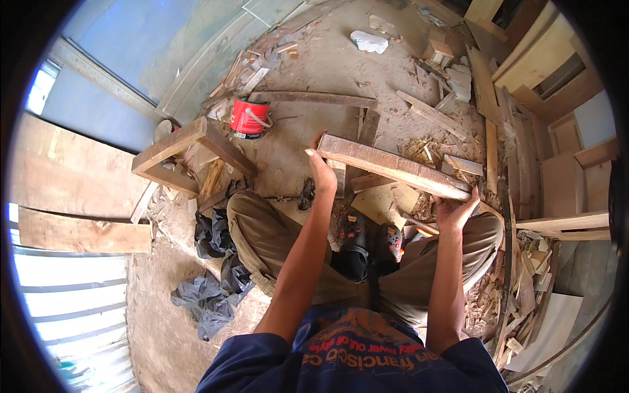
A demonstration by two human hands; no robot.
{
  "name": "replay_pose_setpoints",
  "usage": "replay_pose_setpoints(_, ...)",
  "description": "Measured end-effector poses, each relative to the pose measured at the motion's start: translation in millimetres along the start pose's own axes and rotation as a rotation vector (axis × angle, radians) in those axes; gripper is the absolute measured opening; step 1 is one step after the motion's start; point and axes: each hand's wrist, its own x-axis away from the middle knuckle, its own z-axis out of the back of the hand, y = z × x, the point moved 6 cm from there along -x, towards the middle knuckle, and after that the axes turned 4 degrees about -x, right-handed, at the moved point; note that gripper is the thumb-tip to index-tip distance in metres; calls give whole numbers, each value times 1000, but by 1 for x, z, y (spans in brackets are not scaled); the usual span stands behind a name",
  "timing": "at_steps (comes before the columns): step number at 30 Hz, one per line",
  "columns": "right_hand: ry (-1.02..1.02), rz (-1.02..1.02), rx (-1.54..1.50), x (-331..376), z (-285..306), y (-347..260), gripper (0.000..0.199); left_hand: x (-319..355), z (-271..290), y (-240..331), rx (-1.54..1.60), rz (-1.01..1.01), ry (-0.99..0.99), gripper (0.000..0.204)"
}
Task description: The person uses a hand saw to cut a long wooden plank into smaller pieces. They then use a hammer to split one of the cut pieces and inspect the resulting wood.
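Observation:
Both my hands hold a thick brown wooden plank (396, 167) above my knees, its right end tilted lower and nearer to me. My left hand (322, 171) is wrapped round the far left end, thumb on the near side. At the lower right end, my right hand (453, 211) grips it from below. A darker wooden piece (369, 128) stands behind the plank; whether the two are joined I cannot tell. Below, between my legs, are a pale board (383, 200) and a wooden-handled tool (419, 223), its head partly hidden.
A red paint bucket (247, 119) stands beyond an angled wooden frame (196, 154) on the left. Black plastic bags (206, 301) lie by my left knee. A long beam (314, 99) crosses the floor ahead. Wood offcuts (436, 118) and shavings are scattered to the right, near stacked wooden frames (557, 164).

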Motion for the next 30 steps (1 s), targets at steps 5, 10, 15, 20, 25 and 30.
replay_pose_setpoints(5,20,-31,10,-4,11,2,61,7,6,-7,-31,58,155,88)
replay_pose_setpoints(10,56,-40,3,-7,12,1,62,6,2,4,9,-136,-15,100)
replay_pose_setpoints(15,91,1,22,-4,5,3,70,6,4,4,-51,-198,89,93)
replay_pose_setpoints(20,50,43,72,-9,9,-3,87,10,8,-20,42,-45,194,78)
replay_pose_setpoints(25,-20,-19,26,-5,3,0,96,10,28,-39,109,32,318,77)
replay_pose_setpoints(30,-131,-90,1,1,-5,7,108,9,42,-30,85,-30,284,78)
